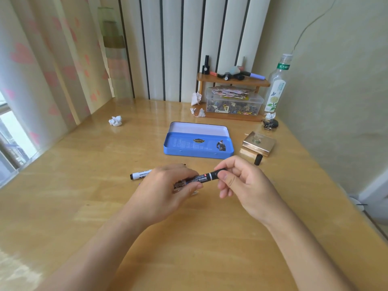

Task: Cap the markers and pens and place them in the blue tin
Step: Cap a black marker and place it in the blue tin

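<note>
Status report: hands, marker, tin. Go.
Left hand grips marker barrel; right hand pinches its black cap. Blue tin open, nothing between it and hands. Second marker, loose cap on desk.

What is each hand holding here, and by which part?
Both hold one black marker: the left hand grips its barrel, and the right hand pinches its capped end between thumb and fingers.

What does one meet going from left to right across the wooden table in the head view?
Crumpled white paper ball → white-barrelled marker lying flat → left hand → black marker with white band, gripped by both hands → right hand → clear plastic bottle.
</note>
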